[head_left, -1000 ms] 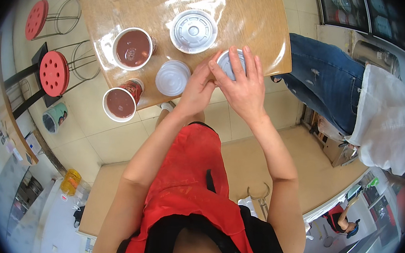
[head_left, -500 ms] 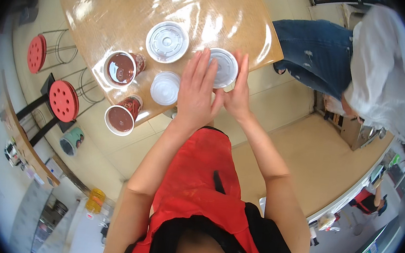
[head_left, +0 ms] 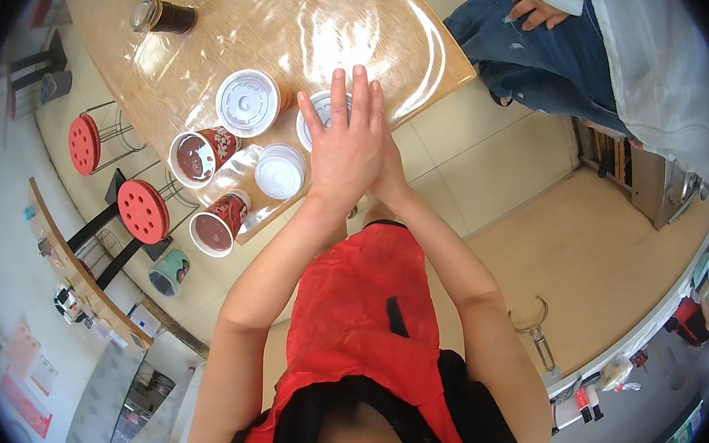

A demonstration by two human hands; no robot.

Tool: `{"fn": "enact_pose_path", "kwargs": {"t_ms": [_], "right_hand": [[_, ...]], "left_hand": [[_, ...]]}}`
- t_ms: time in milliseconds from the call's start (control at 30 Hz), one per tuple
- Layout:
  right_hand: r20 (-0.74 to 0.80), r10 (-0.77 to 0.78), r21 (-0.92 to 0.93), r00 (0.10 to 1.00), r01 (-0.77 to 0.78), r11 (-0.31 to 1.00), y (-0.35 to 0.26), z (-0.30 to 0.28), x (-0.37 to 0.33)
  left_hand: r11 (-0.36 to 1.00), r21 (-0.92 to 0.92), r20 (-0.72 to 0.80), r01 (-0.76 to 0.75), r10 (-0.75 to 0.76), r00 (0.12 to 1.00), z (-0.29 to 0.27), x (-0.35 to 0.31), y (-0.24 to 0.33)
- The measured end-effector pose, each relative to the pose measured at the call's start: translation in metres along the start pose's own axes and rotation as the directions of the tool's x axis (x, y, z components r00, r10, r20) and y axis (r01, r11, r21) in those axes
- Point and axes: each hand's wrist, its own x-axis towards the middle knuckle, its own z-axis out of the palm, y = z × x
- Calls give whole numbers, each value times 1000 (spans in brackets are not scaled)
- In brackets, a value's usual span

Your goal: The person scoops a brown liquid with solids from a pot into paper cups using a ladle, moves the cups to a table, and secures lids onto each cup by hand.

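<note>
Evidently, the round lid [head_left: 321, 106] sat close to the near edge of the desk [head_left: 245, 22], partly covered by the person's spread fingers. It looked pale and cloudy, plastic, with a curved rim showing left of the little finger; whatever lay beneath it was hidden. The left grip [head_left: 345, 153] was flat, palm down, its fingers straight and fanned across the lid, the little finger set widest from the others; it pinched nothing. The right grip [head_left: 390, 172] was tucked behind the left one, so I cannot tell whether its fingers were spread or closed.

Toward the desk's left edge stood a lidded cup [head_left: 248, 103], its cover clear, ridged and circular. Nearer the left end of the near edge were a patterned red paper cup [head_left: 226, 144] and, closest to the corner, a second red paper cup [head_left: 235, 205], both uncovered, white-rimmed and holding a smooth brown drink. Between these and the hands lay some clear round lids [head_left: 280, 171], thin and see-through. The desk had warm wood grain under a glossy, wrinkled shine.
</note>
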Motion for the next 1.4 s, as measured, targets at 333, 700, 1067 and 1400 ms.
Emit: {"fn": "enact_pose_path", "kwargs": {"t_ms": [333,700,1067,1400], "right_hand": [[-109,-6,-171,994,-13,985,9,10,-12],[368,249,52,896,-288,956,-5,45,-56],[385,225,230,895,-329,916,-37,57,-36],[768,257,366,587,-731,576,-103,36,-35]], "left_hand": [[929,-369,-52,27,-49,997,-13,6,-26],[625,-569,121,534,-579,806,43,-133,-53],[-424,-894,392,146,-581,713,30,-161,-54],[-606,-795,329,27,-394,858,-1,-192,-58]]}}
